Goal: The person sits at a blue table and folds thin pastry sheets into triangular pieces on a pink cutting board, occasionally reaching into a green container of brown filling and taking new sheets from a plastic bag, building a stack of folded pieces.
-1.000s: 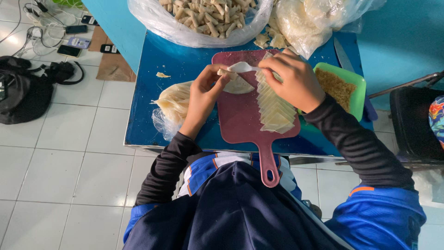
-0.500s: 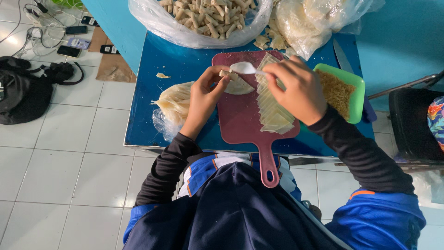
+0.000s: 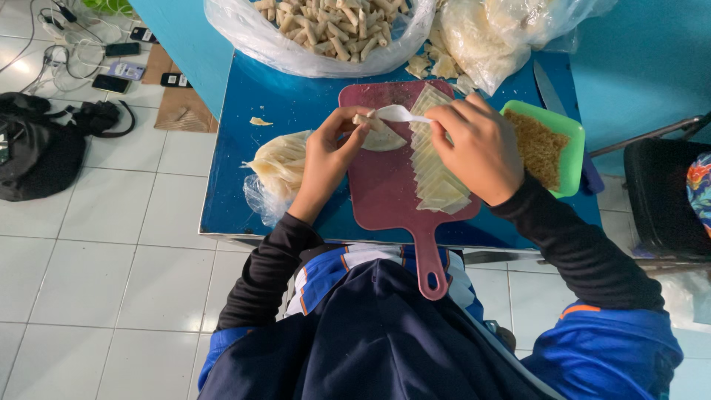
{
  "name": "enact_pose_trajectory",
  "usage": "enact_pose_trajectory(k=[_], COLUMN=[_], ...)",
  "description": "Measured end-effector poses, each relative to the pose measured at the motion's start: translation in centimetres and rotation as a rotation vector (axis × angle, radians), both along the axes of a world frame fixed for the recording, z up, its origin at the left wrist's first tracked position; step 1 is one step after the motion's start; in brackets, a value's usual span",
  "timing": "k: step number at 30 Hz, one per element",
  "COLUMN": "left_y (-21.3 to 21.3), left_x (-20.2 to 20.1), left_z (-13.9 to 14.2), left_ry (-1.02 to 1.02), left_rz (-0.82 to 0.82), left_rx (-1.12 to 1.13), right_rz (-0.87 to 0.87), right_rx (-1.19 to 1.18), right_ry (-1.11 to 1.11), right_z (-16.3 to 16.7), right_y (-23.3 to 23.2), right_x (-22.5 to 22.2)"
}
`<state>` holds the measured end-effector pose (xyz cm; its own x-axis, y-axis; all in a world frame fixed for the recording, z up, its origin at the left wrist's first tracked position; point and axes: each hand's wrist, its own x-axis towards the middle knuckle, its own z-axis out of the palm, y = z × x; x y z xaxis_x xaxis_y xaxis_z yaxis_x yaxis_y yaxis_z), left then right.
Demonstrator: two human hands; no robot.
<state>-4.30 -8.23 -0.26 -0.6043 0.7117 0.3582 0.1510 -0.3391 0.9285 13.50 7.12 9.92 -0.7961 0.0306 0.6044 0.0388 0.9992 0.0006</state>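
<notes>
Maroon plastic forms the cutting board [image 3: 392,189], on which everything is centred. At its upper edge a pale wrapper [image 3: 384,137] is pinched by the left hand [image 3: 329,159], fingers curled. A white spoon [image 3: 400,113] is gripped above it by the right hand [image 3: 474,148], wrist bent inward.

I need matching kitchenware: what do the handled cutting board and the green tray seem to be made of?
Cutting board: likely plastic, a uniform matte maroon, with a moulded handle and hanging hole. Green tray: probably plastic too, with a bright, even colour and thin, smooth rim.
</notes>
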Motion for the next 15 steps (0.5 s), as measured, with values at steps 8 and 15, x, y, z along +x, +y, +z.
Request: enact_pose_trajectory(k=[8, 15], left_y=[0.0, -0.3], left_x=[0.5, 1.0], left_z=[0.7, 1.1], left_ry=[0.131, 0.270], left_rz=[0.160, 0.232], left_rx=[-0.068, -0.055], right_rz=[0.008, -0.010], right_rx=[-0.015, 0.022], right_ry=[-0.012, -0.040], right_z=[1.0, 0.6], right_y=[-1.3, -1.7], right_x=[0.7, -0.4])
